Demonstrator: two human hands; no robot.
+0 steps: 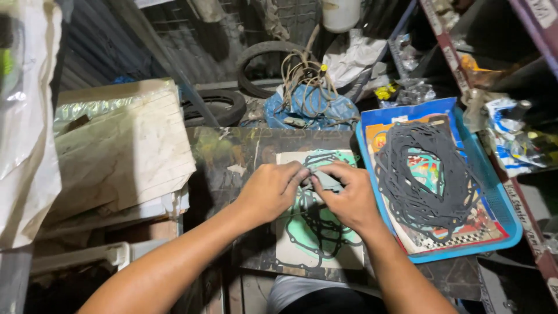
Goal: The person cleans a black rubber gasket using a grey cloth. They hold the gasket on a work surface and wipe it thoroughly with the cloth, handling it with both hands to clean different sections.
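Hands: left hand (270, 189) and right hand (346, 195) meet fingertip to fingertip, pinching a thin dark gasket (317, 174) over a pale card (317, 229).
Surface: worn, paint-stained board (226, 157) holds the card.
Tray: blue plastic tray (500, 203) just right, heaped with black rubbery rings (421, 174).
Room: cluttered shed, tyres (218, 104), cardboard (122, 151).

gasket sheet (317, 232) on board (232, 157) | tray (494, 192) right | tyres (221, 104) behind
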